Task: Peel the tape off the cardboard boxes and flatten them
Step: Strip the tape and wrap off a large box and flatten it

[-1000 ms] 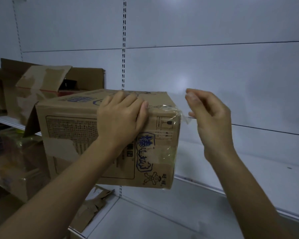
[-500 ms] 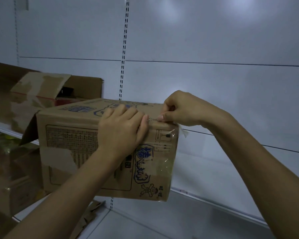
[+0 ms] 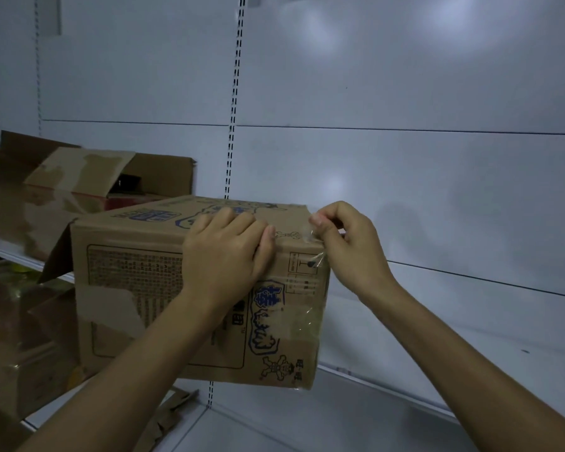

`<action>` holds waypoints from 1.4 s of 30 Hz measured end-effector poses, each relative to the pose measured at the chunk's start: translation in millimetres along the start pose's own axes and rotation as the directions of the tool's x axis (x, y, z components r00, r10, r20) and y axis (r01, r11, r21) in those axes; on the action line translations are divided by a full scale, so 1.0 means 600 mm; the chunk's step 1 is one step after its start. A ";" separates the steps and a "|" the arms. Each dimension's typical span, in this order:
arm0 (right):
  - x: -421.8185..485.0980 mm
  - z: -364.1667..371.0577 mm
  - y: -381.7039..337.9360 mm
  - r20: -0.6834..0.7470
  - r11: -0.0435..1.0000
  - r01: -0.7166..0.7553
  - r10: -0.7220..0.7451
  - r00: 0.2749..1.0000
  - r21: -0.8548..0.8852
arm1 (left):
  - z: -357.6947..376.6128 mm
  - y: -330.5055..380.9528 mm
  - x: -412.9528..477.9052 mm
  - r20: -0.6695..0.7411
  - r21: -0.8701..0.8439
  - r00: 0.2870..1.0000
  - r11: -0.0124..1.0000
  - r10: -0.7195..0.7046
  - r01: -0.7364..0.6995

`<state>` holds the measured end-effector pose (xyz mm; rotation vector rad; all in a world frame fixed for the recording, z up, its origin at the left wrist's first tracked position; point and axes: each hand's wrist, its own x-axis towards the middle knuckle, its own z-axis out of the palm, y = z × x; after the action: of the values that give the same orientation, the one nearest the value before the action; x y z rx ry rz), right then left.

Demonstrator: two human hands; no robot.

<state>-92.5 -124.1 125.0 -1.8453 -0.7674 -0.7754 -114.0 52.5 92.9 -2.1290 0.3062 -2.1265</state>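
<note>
1. At the left middle of the frame, an open brown cardboard carton with torn, raised flaps (image 3: 88, 187) sits on a white metal shelf (image 3: 10, 252). It stands behind the task box and well to its left.
2. Under that shelf, at the lower left, dim brown cartons (image 3: 20, 347) stand in shadow. Torn cardboard scraps (image 3: 163, 419) lie on the white surface at the bottom edge.
3. The brown cardboard box with blue printing (image 3: 137, 288) fills the centre, in front of the shelving. Whether its bottom rests on anything cannot be told.
4. The left hand (image 3: 225, 256) lies draped over the box's top front edge, fingers flat on the top panel and palm against the front face. It presses and closes on nothing.
5. A white slotted upright (image 3: 232, 141) runs down the pale wall panels (image 3: 405, 76) behind the box.
6. Clear glossy tape (image 3: 308, 316) runs down the right end of the box's front face and up over the top corner.
7. The right hand (image 3: 346, 246), just right of centre, is curled at that top right corner, thumb and forefinger pinching the lifted end of the tape.
8. On the right side, a bare white shelf (image 3: 470, 337) slopes away.
</note>
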 end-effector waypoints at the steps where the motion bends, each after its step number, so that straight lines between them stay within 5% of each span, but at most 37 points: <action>1: 0.006 -0.005 0.000 0.080 0.990 -0.053 0.043 0.996 0.127 | 0.000 0.000 0.000 0.004 -0.002 1.000 1.000 -0.001 0.001; 5: 0.041 -0.032 0.000 0.557 0.974 -0.169 0.057 0.828 0.151 | -0.001 0.000 0.000 0.016 0.010 1.000 1.000 0.000 0.000; 7: 0.054 -0.035 0.004 0.623 0.977 -0.150 0.022 0.782 0.154 | -0.001 0.000 0.000 0.016 0.010 1.000 1.000 0.003 -0.003; 20: 0.055 0.009 0.040 0.248 0.731 -0.125 -0.063 0.967 0.671 | 0.004 -0.001 -0.006 0.015 0.011 1.000 1.000 -0.005 0.005; 23: 0.073 -0.003 0.041 0.402 0.846 -0.057 -0.191 0.895 0.530 | 0.003 -0.002 -0.008 0.015 0.008 1.000 1.000 0.000 0.000; 28: 0.104 -0.035 0.043 0.727 0.942 -0.064 -0.211 0.653 0.331 | 0.002 -0.001 -0.007 -0.003 0.030 1.000 1.000 0.009 -0.008; 35: 0.120 -0.033 0.049 0.768 0.954 -0.054 -0.202 0.607 0.294 | 0.002 0.002 -0.005 -0.006 0.035 1.000 0.999 0.001 0.000; 42: 0.095 -0.026 0.062 0.625 0.904 -0.021 -0.278 0.729 0.426 | -0.002 -0.001 -0.007 0.045 -0.034 0.998 0.999 0.043 -0.041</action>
<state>-31.8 -141.4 155.5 -1.6748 -1.4244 0.0394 -115.0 54.1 88.6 -2.1656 0.3811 -2.0612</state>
